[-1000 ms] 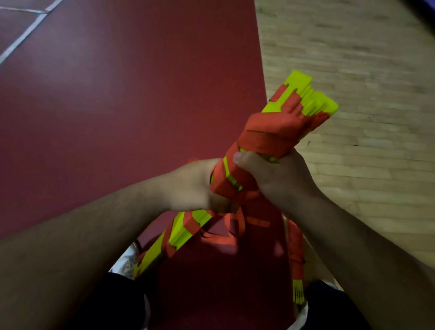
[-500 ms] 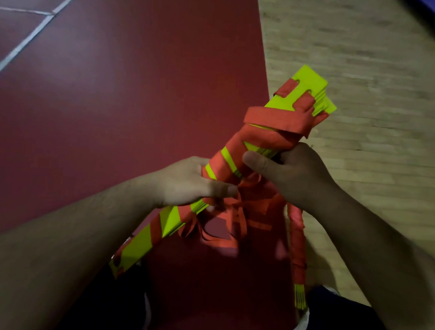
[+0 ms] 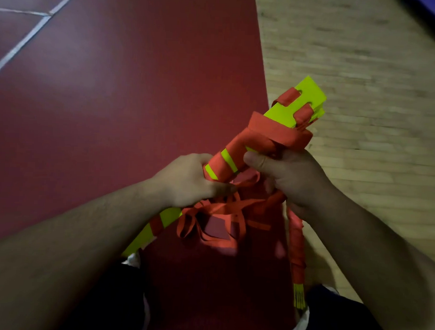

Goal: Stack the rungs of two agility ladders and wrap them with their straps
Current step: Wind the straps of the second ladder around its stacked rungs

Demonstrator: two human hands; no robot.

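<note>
A stack of neon-yellow ladder rungs (image 3: 303, 98) slants from lower left to upper right, held in the air over the floor. Orange strap (image 3: 259, 141) is wound round its middle and upper part. My left hand (image 3: 188, 181) grips the stack at its middle. My right hand (image 3: 292, 177) grips the stack just above, thumb across the wound strap. Loose orange strap loops (image 3: 219, 219) hang below both hands. A second bundle of rungs wrapped in orange strap (image 3: 296, 251) lies on the floor under my right forearm, its yellow end showing.
Dark red court flooring (image 3: 115, 87) with white lines (image 3: 26, 39) covers the left. Pale wooden floor (image 3: 363, 59) fills the right. My dark-clothed legs (image 3: 342, 317) and white shoes sit at the bottom edge.
The stack has rolled in my hands so a flat yellow face with its strap slots now points up. My left hand has shifted its grip along the middle.
</note>
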